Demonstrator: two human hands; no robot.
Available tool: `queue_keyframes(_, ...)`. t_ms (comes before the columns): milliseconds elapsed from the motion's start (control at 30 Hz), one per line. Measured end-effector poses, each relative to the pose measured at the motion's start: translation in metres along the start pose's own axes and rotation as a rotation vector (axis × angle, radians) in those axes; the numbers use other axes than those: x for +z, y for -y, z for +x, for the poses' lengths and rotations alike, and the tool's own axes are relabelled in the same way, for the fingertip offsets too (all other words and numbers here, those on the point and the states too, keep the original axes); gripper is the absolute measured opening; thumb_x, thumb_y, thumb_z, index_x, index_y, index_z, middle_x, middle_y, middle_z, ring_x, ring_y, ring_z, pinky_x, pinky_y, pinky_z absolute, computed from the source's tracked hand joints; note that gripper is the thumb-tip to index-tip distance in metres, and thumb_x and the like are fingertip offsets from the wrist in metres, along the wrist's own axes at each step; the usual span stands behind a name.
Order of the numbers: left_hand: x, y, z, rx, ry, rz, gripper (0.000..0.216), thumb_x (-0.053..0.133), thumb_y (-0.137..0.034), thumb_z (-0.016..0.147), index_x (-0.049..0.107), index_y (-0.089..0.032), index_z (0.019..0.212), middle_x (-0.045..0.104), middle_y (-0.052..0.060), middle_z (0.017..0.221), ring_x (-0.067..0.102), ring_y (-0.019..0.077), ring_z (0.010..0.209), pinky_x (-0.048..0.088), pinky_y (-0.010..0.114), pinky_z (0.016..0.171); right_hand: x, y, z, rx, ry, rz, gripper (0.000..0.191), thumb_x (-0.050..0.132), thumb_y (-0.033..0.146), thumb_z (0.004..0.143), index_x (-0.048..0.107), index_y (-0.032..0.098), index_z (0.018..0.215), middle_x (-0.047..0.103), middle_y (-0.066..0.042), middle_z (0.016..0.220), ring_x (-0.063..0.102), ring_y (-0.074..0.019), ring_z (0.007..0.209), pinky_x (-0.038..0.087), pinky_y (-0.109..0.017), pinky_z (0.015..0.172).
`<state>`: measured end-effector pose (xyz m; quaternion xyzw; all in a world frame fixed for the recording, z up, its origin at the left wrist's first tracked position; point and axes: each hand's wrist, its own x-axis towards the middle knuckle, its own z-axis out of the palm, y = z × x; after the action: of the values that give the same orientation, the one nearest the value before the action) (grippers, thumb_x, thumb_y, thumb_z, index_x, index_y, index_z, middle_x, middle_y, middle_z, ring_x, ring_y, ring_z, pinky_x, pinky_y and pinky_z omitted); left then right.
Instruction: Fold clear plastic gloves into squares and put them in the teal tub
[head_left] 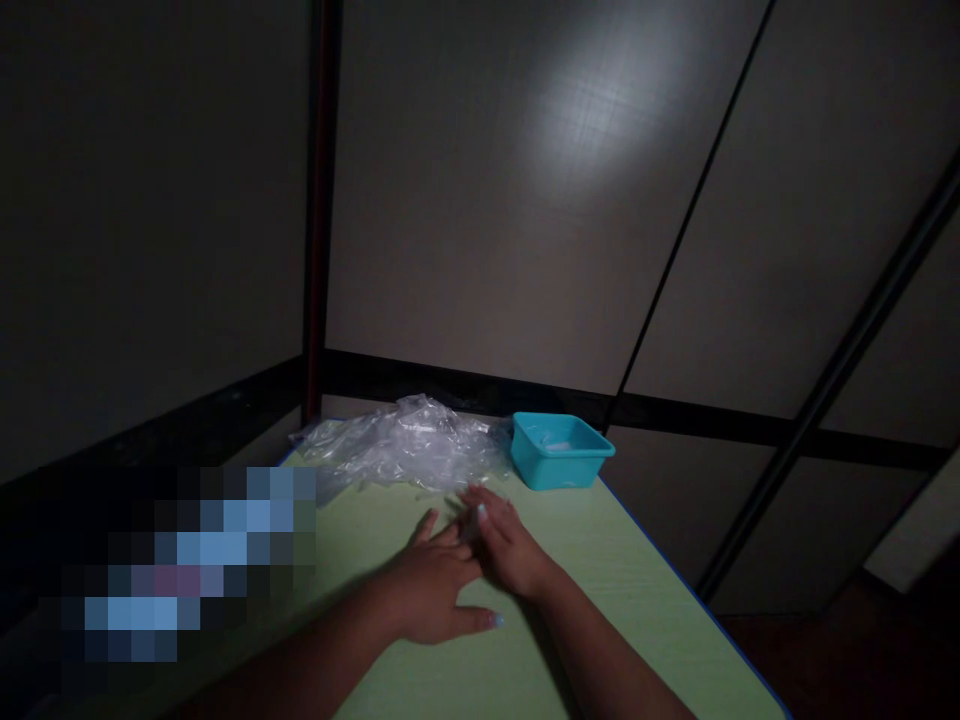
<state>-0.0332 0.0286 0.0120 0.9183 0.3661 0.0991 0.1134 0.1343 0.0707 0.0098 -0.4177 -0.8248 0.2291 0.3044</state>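
Observation:
My left hand [439, 592] is over the green tabletop [630, 610], its fingers spread and its thumb stretched out to the right. Its fingertips meet my right hand [511, 548], whose fingers are bent together around that spot. A small whitish, see-through thing [471, 524] shows between the hands, too dim to name. Just beyond the fingers lies a crumpled heap of clear plastic bags [420, 445]. To the right of the heap stands a turquoise plastic basket [559, 470] with something pale inside.
The table's blue edge [675, 560] runs down the right side. Grey panels [480, 250] with dark strips rise behind and left of the table. A pixelated patch [187, 570] hides part of the left side. Dark floor [810, 650] shows at the lower right.

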Motion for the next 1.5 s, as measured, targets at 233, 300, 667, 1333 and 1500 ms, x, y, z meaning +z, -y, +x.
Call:
queue_keyframes(233,-0.006,0.021,0.002,-0.009,-0.043,-0.032,0.067,0.033,-0.054,0.086,0.004,-0.029,0.141,0.007,0.004,0.147,0.010,0.0217,0.135,0.002,0.053,0.105,-0.047,-0.018,0.005,0.372,-0.254,0.995,0.038,0.035,0.050,0.084,0.049,0.026,0.110,0.056,-0.008,0.111,0.042,-0.0263,0.117,0.044,-0.051,0.081)
queue_keyframes(300,-0.005,0.029,0.003,-0.019,-0.040,-0.045,0.055,0.030,-0.045,0.090,0.011,-0.031,0.140,0.012,0.001,0.147,0.014,0.0186,0.134,0.004,0.050,0.106,-0.055,-0.018,0.003,0.443,-0.179,1.147,0.035,0.036,0.047,0.084,0.049,0.025,0.108,0.059,-0.008,0.102,0.048,-0.0254,0.111,0.045,-0.052,0.078)
queue_keyframes(667,0.002,0.034,0.005,-0.117,-0.041,-0.044,0.058,0.044,-0.042,0.083,0.026,-0.030,0.137,0.025,0.002,0.144,0.009,0.0220,0.135,-0.001,0.056,0.103,-0.054,-0.017,0.002,0.627,0.044,1.335,0.037,0.037,0.049,0.084,0.047,0.021,0.107,0.062,-0.008,0.091,0.058,-0.0225,0.095,0.041,-0.056,0.081)
queue_keyframes(1333,0.003,0.031,0.005,-0.184,-0.052,0.016,0.064,0.040,-0.049,0.083,0.022,-0.023,0.139,0.021,0.006,0.145,0.006,0.0231,0.135,0.003,0.054,0.104,-0.032,-0.019,0.005,0.779,0.159,0.852,0.025,0.042,0.034,0.087,0.053,0.012,0.093,0.066,-0.006,0.066,0.064,-0.0138,0.055,0.050,-0.022,0.047)
queue_keyframes(1500,0.001,0.029,0.004,-0.185,-0.054,0.012,0.061,0.042,-0.045,0.083,0.025,-0.024,0.138,0.022,0.006,0.145,0.005,0.0231,0.135,0.004,0.055,0.104,-0.019,-0.017,0.006,0.667,0.259,0.708,0.020,0.054,0.029,0.078,0.058,0.011,0.072,0.067,-0.005,0.062,0.057,-0.0085,0.039,0.043,-0.015,0.033)
